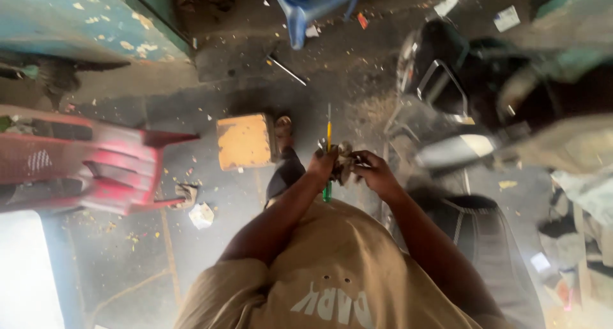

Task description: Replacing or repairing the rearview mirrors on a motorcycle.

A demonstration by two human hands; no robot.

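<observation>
One view only, from a camera worn on the person's head. It looks steeply down along the chest and both forearms to the hands, which meet close below the lens near the middle of the frame. Beyond them lies the littered concrete floor [255, 93], seen from standing height. The wide lens bends the edges, taking in a red plastic chair [89, 166] at the left and a motorbike [447, 86] at the right.

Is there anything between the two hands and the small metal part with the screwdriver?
Nothing visible. The left hand and the right hand both already touch the small metal part, and the screwdriver stands upright at the left hand.
</observation>
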